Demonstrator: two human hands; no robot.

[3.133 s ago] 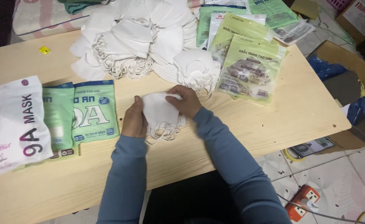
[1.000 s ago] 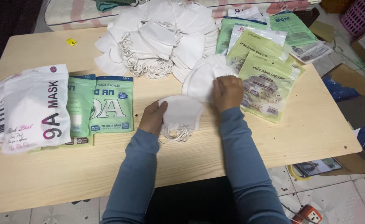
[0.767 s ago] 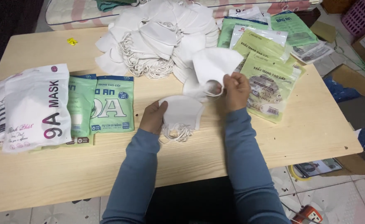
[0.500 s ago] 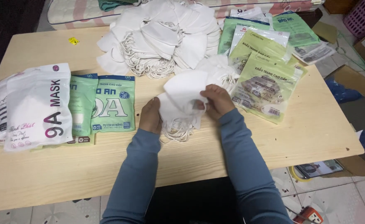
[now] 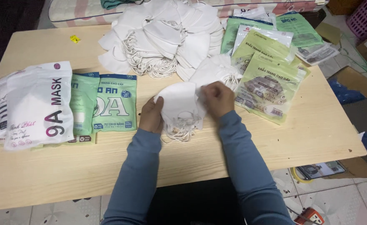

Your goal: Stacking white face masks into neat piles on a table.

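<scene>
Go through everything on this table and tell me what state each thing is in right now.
Left hand: gripping the small stack's left edge.
Right hand: pressing a mask onto that stack.
Small stack of white masks: gathered flat, ear loops trailing below.
Loose mask pile: heaped, unsorted.
White packets: lying flat, overlapping.
Teal packets: flat, overlapping.
Green packets: flat, fanned.

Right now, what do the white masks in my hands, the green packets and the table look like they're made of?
The small stack of white masks looks like soft matte non-woven fabric with thin elastic loops dangling below. The green packets seem to be glossy plastic film, catching light. The table shows a pale wood grain with a smooth finish, possibly laminate rather than solid wood.
</scene>
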